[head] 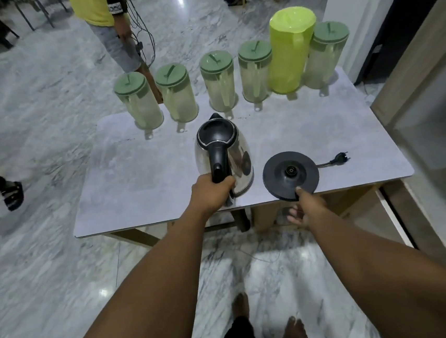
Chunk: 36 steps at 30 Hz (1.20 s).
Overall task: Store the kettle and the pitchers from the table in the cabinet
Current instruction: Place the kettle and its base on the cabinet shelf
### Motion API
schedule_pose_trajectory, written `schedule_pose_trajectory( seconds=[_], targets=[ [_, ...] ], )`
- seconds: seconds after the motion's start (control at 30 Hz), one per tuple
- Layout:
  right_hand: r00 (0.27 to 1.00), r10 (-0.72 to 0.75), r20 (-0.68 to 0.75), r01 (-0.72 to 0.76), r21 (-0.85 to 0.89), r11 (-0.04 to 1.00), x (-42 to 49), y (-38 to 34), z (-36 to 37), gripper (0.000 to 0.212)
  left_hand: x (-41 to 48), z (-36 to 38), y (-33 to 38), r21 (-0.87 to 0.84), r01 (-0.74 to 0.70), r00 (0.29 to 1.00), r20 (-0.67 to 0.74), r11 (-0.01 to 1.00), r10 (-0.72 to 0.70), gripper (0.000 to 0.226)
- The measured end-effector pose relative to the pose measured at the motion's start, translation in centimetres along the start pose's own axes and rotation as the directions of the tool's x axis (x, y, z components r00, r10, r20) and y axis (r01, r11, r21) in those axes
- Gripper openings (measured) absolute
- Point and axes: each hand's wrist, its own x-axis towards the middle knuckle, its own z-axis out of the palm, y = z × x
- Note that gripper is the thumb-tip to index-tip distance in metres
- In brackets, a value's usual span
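From the head view, you are at the very start of the job: nothing has gone into the cabinet yet, as far as this view shows. Your left hand point(211, 190) is closed around the black handle of the kettle point(224, 156), which stands near the front edge of the table point(125, 183); whether it has lifted off the tabletop cannot be told from here. Your right hand point(306, 207) is pinching the near rim of the kettle base point(290, 175), thumb on top and the other fingers curled below the table edge. The base lies flat just right of the kettle, and its short cord ends in a plug point(339, 158) lying on the table to the right.

All the pitchers are in their row along the far edge: five clear pitchers with pale green lids, from the leftmost pitcher point(139, 103) to the rightmost pitcher point(325, 55), and one tall lime pitcher point(289, 50) standing between the fourth and fifth. None of them looks touched.

What seems to be the cabinet point(422, 76) shows as wooden panels at the right edge, but its inside is out of sight, so you cannot tell what it holds. By this reading, the kettle and base are the first load, in hand, and all six pitchers remain.
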Motion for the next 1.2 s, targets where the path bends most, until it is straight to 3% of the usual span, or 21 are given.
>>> schedule_pose_trajectory(
  seconds=[0.07, 0.4, 0.57, 0.67, 0.87, 0.97, 1.1, 1.2],
  targets=[
    [1.0, -0.008, 0.021, 0.005, 0.095, 0.995, 0.3, 0.4, 0.7, 0.034, 0.3, 0.3, -0.1, -0.005, -0.01, 1.0, -0.011, 1.0, 0.01, 0.017],
    [0.997, -0.082, 0.01, 0.069, 0.443, 0.894, -1.4, 0.1, 1.1, 0.048, 0.8, -0.2, -0.6, 0.002, -0.07, 0.994, 0.088, 0.998, 0.07, 0.032],
    [0.988, -0.145, -0.052, 0.152, 0.446, 0.882, -5.0, 0.5, -1.6, 0.025, -0.4, -0.7, 1.5, -0.028, -0.146, 0.977, 0.156, 0.989, 0.149, 0.019],
    [0.972, -0.203, -0.12, 0.235, 0.447, 0.863, -7.4, 0.9, -4.7, 0.035, -1.7, -0.3, 3.4, -0.046, -0.212, 0.953, 0.213, 0.976, 0.217, 0.023],
    [0.89, -0.307, -0.337, 0.426, 0.375, 0.823, -14.4, 2.6, -13.9, 0.019, -7.4, 2.4, 7.7, -0.106, -0.319, 0.838, 0.434, 0.942, 0.332, 0.025],
    [0.839, -0.335, -0.429, 0.491, 0.329, 0.807, -18.5, 4.9, -19.2, 0.008, -11.7, 4.5, 9.2, -0.094, -0.458, 0.74, 0.511, 0.884, 0.438, 0.012],
    [0.775, -0.361, -0.52, 0.562, 0.303, 0.77, -25.3, 9.8, -25.4, 0.011, -18.6, 7.3, 9.3, -0.104, -0.547, 0.617, 0.621, 0.831, 0.484, 0.024],
    [0.744, -0.386, -0.545, 0.574, 0.226, 0.787, -30.4, 15.4, -29.6, 0.011, -25.2, 8.2, 8.5, -0.119, -0.584, 0.542, 0.68, 0.803, 0.495, 0.015]
  ],
)
